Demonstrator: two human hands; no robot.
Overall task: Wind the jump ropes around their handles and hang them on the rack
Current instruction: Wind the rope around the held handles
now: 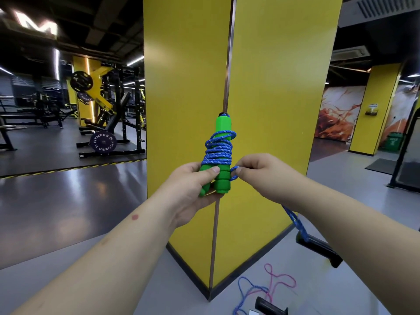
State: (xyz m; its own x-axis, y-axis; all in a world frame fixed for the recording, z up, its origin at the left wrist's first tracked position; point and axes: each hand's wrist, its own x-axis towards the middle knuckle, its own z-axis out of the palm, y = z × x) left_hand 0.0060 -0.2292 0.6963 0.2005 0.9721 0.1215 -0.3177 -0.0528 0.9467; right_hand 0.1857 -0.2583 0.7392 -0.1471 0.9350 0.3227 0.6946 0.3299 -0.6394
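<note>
Two hands are up in front of the yellow pillar (268, 110): the left hand (191, 189) and the right hand (261, 176). Between them are two green handles (221, 153), held side by side, and one blue rope (218, 151) coiled around the pair.

On the floor at the pillar's foot lie two loose ropes, one pink rope (281, 280) and one blue-and-pink rope (247, 292), with one black handle (270, 306) beside them. To the right of the pillar's base, one more black handle (318, 247) shows, with a blue cord (295, 220) running to it.

Left of the pillar, one purple weight plate (103, 142) leans on a rack. Right of it stands one green bin (392, 142).
</note>
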